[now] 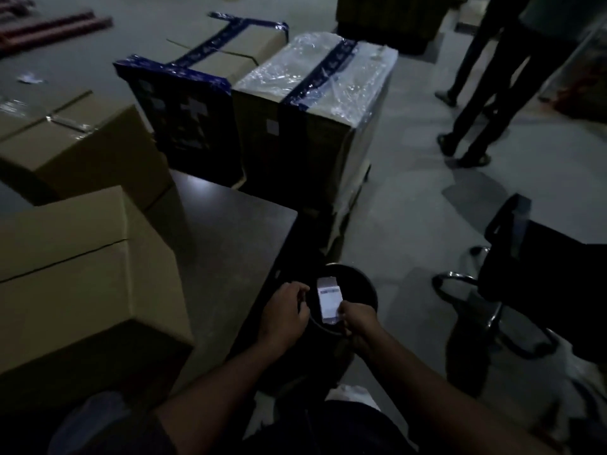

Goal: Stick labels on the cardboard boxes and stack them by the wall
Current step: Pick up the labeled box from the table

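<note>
Two cardboard boxes sit on the table at left; taped boxes stand behind it, a bin beside its right edge, a chair farther right

This looks like a storeroom or packing room. Big brown cardboard boxes sit on a dark bench. More boxes with blue tape and shiny plastic wrap stand on the bare grey floor. A black office chair is nearby.
</note>
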{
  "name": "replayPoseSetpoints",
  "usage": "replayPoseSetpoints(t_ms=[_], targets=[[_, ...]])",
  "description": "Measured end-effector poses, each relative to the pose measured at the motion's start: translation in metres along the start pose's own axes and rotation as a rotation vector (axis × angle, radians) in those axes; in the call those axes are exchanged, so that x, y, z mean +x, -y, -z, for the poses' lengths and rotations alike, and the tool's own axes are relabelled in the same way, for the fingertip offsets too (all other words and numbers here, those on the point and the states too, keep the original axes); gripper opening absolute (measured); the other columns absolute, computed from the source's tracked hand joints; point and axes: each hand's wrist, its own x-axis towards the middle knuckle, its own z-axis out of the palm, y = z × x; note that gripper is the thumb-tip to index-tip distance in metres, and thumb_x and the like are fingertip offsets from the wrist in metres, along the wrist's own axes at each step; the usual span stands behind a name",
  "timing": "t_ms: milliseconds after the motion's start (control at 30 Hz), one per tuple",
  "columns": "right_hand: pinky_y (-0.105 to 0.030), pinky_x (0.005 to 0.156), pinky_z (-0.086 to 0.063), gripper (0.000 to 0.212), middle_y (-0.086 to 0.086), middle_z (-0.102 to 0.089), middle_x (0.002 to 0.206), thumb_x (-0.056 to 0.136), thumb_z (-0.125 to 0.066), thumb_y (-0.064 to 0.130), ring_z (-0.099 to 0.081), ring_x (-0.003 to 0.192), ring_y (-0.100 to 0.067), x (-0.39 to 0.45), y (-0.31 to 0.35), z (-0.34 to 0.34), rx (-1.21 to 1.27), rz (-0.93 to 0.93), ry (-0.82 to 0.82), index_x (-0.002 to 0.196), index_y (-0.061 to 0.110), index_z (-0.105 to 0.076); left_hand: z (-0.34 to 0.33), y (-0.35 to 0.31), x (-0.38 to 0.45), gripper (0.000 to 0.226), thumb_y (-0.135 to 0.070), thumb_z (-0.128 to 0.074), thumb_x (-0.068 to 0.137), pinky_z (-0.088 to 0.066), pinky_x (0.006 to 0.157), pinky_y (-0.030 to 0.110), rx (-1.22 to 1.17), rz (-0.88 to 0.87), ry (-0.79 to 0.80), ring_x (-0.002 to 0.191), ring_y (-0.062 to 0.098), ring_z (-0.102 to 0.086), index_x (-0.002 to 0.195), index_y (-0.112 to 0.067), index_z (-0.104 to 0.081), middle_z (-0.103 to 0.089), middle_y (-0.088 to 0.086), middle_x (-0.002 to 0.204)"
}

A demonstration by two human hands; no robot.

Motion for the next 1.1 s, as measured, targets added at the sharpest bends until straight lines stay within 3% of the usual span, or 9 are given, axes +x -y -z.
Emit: replayPoseSetpoints(t_ms=[100, 200, 300, 433, 500, 733, 867, 1000, 1100], targets=[[-0.021, 0.04, -0.032, 0.008, -0.011, -0.051, 0.06, 0.075, -0.058, -0.001, -0.044, 0.044, -0.018, 0.044, -0.015, 0.02, -0.041, -0.045, -0.062, 0.079, -0.005, -0.063, -0.026, -0.009, 0.014, 0.035, -0.014, -0.06, 0.085, -0.049, 0.091, 0.036, 0.042, 0.033, 0.105, 0.104, 0.019, -0.062, 0.119, -0.019, -0.064, -0.061, 0.001, 0.112], [-0.031, 0.054, -0.04, 0.023, -0.013, -0.058, 0.07, 0.068, -0.06, 0.003, -0.049, 0.054, -0.021, 0.1, -0.025, 0.037, -0.073, -0.063, -0.063, 0.089, -0.005, -0.068, -0.045, -0.019, 0.031, 0.033, -0.016, -0.061, 0.087, -0.048, 0.09, 0.032, 0.064, 0.067, 0.127, 0.104, 0.017, -0.062, 0.12, -0.02, -0.063, -0.062, -0.001, 0.112], [-0.028, 0.047, -0.035, 0.005, -0.01, -0.052, 0.063, 0.075, -0.059, -0.002, -0.044, 0.05, -0.019, 0.109, 0.0, 0.046, -0.098, -0.07, -0.032, 0.074, 0.002, -0.062, -0.057, -0.028, 0.05, 0.032, -0.019, -0.063, 0.089, -0.048, 0.09, 0.03, 0.068, 0.092, 0.127, 0.104, 0.015, -0.062, 0.122, -0.021, -0.063, -0.062, -0.002, 0.113], [-0.019, 0.034, -0.029, 0.009, -0.006, -0.046, 0.058, 0.086, -0.063, 0.01, -0.041, 0.037, -0.013, 0.139, 0.01, 0.053, -0.124, -0.144, 0.022, 0.081, 0.009, -0.056, -0.065, -0.038, 0.07, 0.031, -0.02, -0.063, 0.09, -0.049, 0.089, 0.031, 0.075, 0.122, 0.096, 0.102, 0.015, -0.062, 0.122, -0.02, -0.063, -0.061, -0.002, 0.111], [-0.015, 0.029, -0.026, 0.02, -0.003, -0.038, 0.058, 0.087, -0.063, 0.013, -0.035, 0.032, -0.009, 0.148, 0.007, 0.059, -0.154, -0.186, 0.045, 0.075, 0.015, -0.047, -0.067, -0.041, 0.076, 0.031, -0.02, -0.063, 0.09, -0.049, 0.089, 0.031, 0.075, 0.125, 0.068, 0.103, 0.015, -0.062, 0.121, -0.019, -0.063, -0.062, -0.002, 0.11], [-0.019, 0.038, -0.03, 0.024, -0.009, -0.048, 0.06, 0.098, -0.049, 0.008, -0.041, 0.038, -0.014, 0.147, 0.035, 0.039, -0.283, -0.15, 0.236, 0.074, 0.003, -0.055, -0.058, -0.046, 0.091, 0.033, -0.024, -0.063, 0.093, -0.05, 0.092, 0.033, 0.096, 0.151, -0.029, 0.109, 0.013, -0.059, 0.126, -0.02, -0.059, -0.059, -0.002, 0.117], [-0.022, 0.05, -0.037, 0.03, -0.006, -0.055, 0.068, 0.098, -0.048, 0.009, -0.048, 0.051, -0.011, 0.13, 0.068, 0.009, -0.425, 0.159, 0.465, 0.069, 0.013, -0.056, -0.032, -0.044, 0.092, 0.031, -0.022, -0.065, 0.092, -0.052, 0.091, 0.04, 0.066, 0.158, -0.204, 0.108, 0.018, -0.061, 0.123, -0.018, -0.061, -0.06, 0.0, 0.115], [-0.03, 0.072, -0.051, 0.002, -0.002, -0.069, 0.084, 0.093, -0.061, 0.014, -0.064, 0.073, -0.011, 0.099, 0.097, -0.039, -0.509, 0.555, 0.588, 0.094, 0.016, -0.063, 0.013, -0.047, 0.083, 0.033, -0.028, -0.06, 0.089, -0.052, 0.09, 0.04, 0.039, 0.134, -0.468, 0.107, 0.021, -0.062, 0.12, -0.017, -0.062, -0.062, 0.003, 0.115], [-0.033, 0.079, -0.053, 0.013, -0.002, -0.072, 0.094, 0.083, -0.065, 0.031, -0.068, 0.086, -0.016, 0.063, 0.117, -0.085, -0.517, 0.75, 0.695, 0.095, 0.025, -0.065, 0.06, -0.053, 0.065, 0.035, -0.031, -0.058, 0.09, -0.05, 0.087, 0.034, 0.066, 0.113, -0.674, 0.106, 0.019, -0.061, 0.123, -0.018, -0.061, -0.061, 0.002, 0.116]])
